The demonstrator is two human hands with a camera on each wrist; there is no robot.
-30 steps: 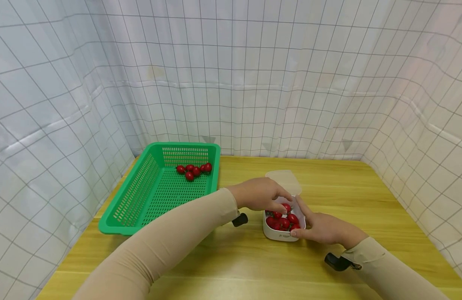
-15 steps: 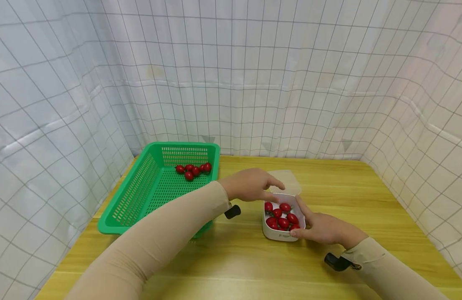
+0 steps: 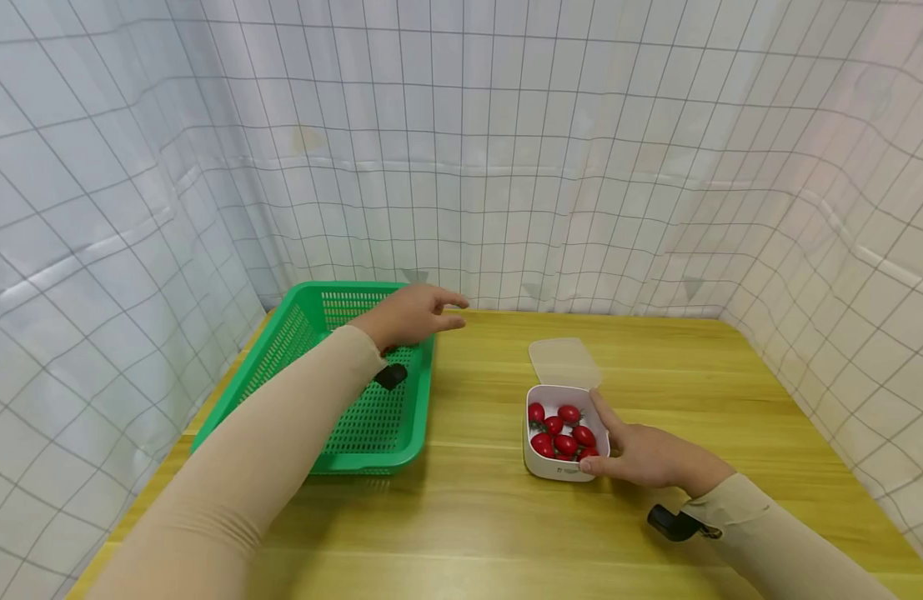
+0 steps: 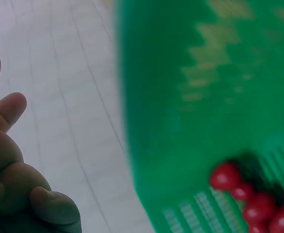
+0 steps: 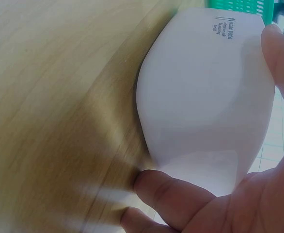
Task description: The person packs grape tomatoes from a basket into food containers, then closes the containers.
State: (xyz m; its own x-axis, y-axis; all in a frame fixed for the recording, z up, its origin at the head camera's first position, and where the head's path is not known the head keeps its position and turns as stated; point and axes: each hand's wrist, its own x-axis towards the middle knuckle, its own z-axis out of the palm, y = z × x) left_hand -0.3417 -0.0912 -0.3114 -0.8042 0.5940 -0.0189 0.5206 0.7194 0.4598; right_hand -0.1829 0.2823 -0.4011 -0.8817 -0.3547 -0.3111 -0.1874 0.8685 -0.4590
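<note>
My left hand (image 3: 412, 315) is over the far right rim of the green plastic basket (image 3: 371, 462), fingers loosely extended and holding nothing. Cherry tomatoes (image 4: 259, 208) lie in that basket's corner in the left wrist view; in the head view the hand and wrist mostly hide them. On the right, my right hand (image 3: 652, 454) grips the side of a small white food container (image 3: 554, 470), thumb at its front corner and fingers along its right side. Several red cherry tomatoes (image 3: 565, 445) with green stems lie inside the container.
Just behind the container lies a translucent lid (image 3: 562, 362) on the wooden table (image 3: 476, 517). White gridded curtains (image 3: 491, 167) stand along the back and both sides. Black wrist cameras (image 3: 671, 523) sit under the wrists.
My left hand has moved away from above the white container, leftward and back to the basket, uncovering the tomatoes and lid. The right hand has stayed on the container.
</note>
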